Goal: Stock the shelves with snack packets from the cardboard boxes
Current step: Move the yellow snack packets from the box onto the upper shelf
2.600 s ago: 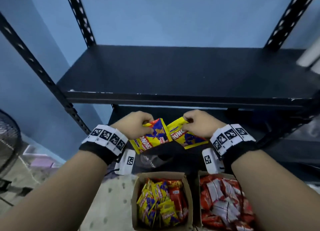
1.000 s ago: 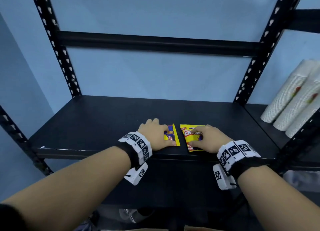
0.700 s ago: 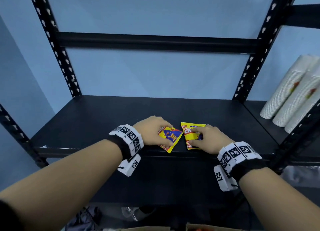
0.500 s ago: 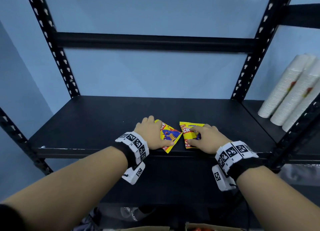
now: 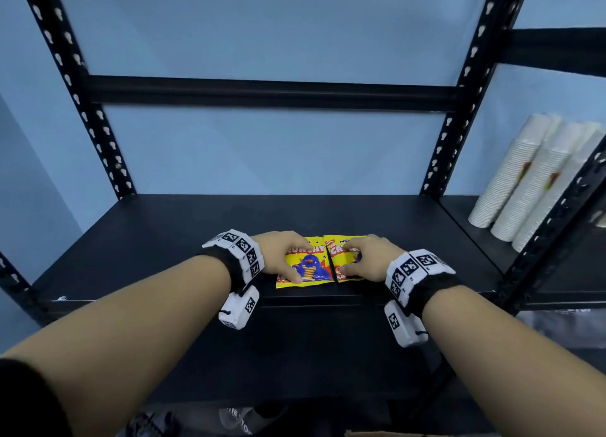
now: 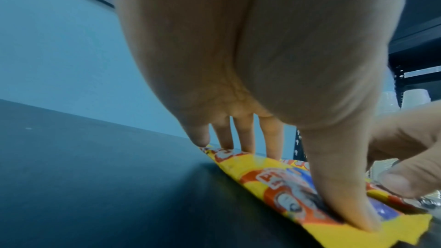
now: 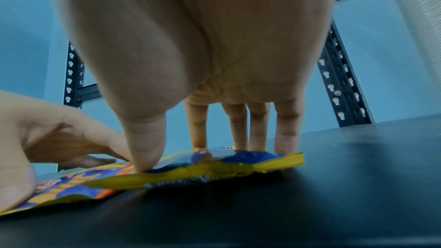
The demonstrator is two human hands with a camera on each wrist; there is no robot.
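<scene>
Two yellow snack packets lie flat side by side near the front edge of the black shelf (image 5: 157, 249). My left hand (image 5: 278, 256) presses the left packet (image 5: 310, 266) with straight fingers on its far part and the thumb on its near edge; the left wrist view shows this packet (image 6: 274, 182) under the hand (image 6: 262, 63). My right hand (image 5: 370, 259) presses the right packet (image 5: 341, 256) the same way. In the right wrist view, its fingertips (image 7: 284, 148) and thumb stand on that packet (image 7: 238, 165). The packets' inner edges almost touch.
Stacks of white paper cups (image 5: 531, 180) lean on the neighbouring shelf to the right. Perforated black uprights (image 5: 459, 108) and a rear crossbar (image 5: 262, 92) frame the bay. The top edge of a cardboard box (image 5: 377, 432) shows at the bottom.
Both packets came up from above the boxes onto the shelf. In the last half second my left hand turned its tilted packet square beside the right one.
</scene>
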